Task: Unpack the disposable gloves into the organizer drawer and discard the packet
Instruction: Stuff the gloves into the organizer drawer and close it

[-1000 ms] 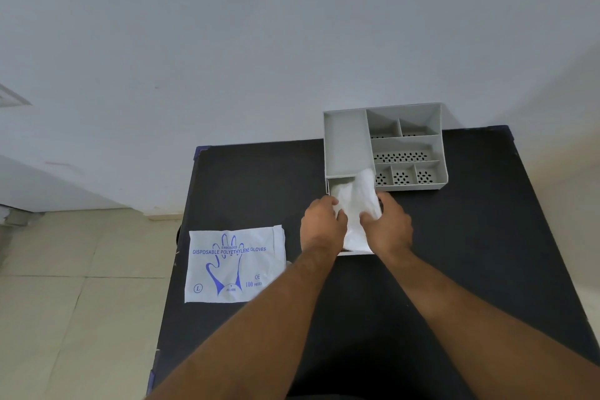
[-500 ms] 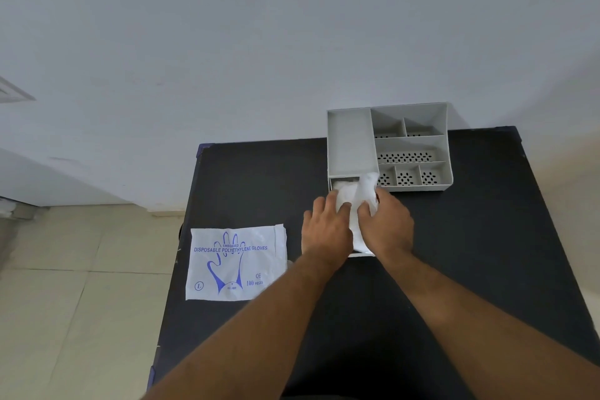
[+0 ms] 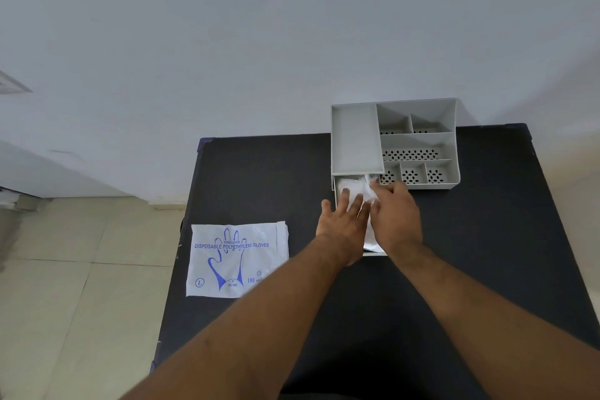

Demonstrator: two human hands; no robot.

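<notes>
A grey organizer [image 3: 418,143] with several compartments stands at the table's far edge. Its drawer [image 3: 373,253] is pulled out toward me, and a wad of clear white disposable gloves [image 3: 352,187] lies inside. My left hand [image 3: 342,226] rests flat on the gloves with its fingers spread. My right hand [image 3: 396,216] lies beside it, fingers bent onto the crumpled glove ends at the drawer's far right. Both hands hide most of the drawer. The flat white packet [image 3: 237,258], printed with a blue hand and "Disposable Polyethylene Gloves", lies at the table's left edge.
The black table [image 3: 487,237] stands against a white wall [image 3: 292,26]. The packet overhangs the table's left edge, above a tiled beige floor [image 3: 81,269].
The gloves have gone from sticking up out of the drawer to lying pressed down in it. My left hand has flattened and spread its fingers, and both hands have moved slightly farther into the drawer.
</notes>
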